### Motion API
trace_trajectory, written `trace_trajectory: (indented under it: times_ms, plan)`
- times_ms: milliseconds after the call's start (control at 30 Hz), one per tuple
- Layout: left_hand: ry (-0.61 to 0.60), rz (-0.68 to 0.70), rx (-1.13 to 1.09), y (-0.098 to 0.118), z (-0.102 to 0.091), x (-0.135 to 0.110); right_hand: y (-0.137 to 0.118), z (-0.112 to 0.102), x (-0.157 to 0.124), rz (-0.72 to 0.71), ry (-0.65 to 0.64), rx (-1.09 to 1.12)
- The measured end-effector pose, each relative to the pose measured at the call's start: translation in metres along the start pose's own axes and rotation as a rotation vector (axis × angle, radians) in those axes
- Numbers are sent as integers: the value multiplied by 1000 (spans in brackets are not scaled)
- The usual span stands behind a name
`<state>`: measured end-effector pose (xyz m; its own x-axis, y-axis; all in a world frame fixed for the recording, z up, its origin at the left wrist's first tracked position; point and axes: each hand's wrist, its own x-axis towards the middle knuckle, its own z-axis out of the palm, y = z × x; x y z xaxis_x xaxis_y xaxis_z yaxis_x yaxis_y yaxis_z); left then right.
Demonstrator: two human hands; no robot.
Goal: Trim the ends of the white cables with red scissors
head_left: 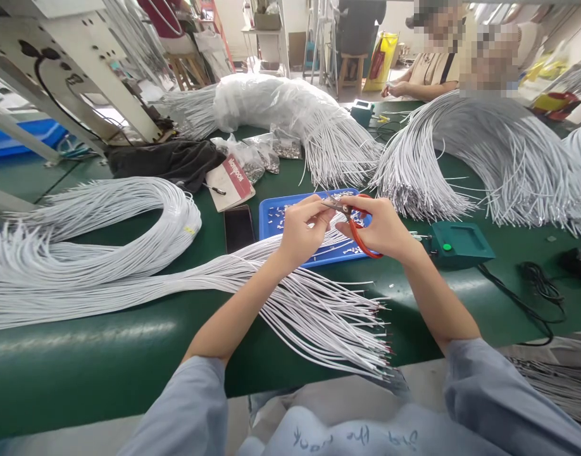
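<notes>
My right hand (383, 229) is closed on a pair of scissors (356, 237) with orange-red handles, its blades pointing left. My left hand (304, 231) is pinched at the blade tips; what is between its fingers is too small to make out. Both hands are above a blue tray (263, 218) holding small white pieces. Below my left hand, a fanned bundle of white cables (319, 310) lies across the table, its ends towards the right, some with reddish tips. Part of the bundle is hidden behind my left hand and forearm.
A coiled white cable bundle (176, 221) lies left. A phone (238, 229) and a notebook (230, 180) are beside the tray. Larger cable bundles (414, 164) stand behind. A green device (461, 244) with a black cord sits right. Another person (428, 76) is across the table.
</notes>
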<state>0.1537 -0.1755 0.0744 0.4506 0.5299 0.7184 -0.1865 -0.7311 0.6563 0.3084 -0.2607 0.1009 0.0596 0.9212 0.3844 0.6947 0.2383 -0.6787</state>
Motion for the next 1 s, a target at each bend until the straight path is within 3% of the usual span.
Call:
trace_trajectory:
  times_ms: [233, 467, 633, 700, 833, 1000]
  plan:
    - [-33, 49, 26, 2, -2, 1, 1, 1, -1, 1, 1, 25]
    - [-53, -57, -122, 2, -2, 0, -1, 4, -1, 16, 5, 101]
    - [150, -218, -263, 1, -4, 4, 14, -5, 8, 145, -44, 96]
    - [172, -253, -235, 0, -5, 4, 16, -6, 11, 180, -12, 189]
    - [55, -231, -125, 0, -2, 1, 6, -3, 9, 134, 150, 471]
    - [-30, -136, -99, 4, 4, -1, -7, 3, 2, 57, 227, 513]
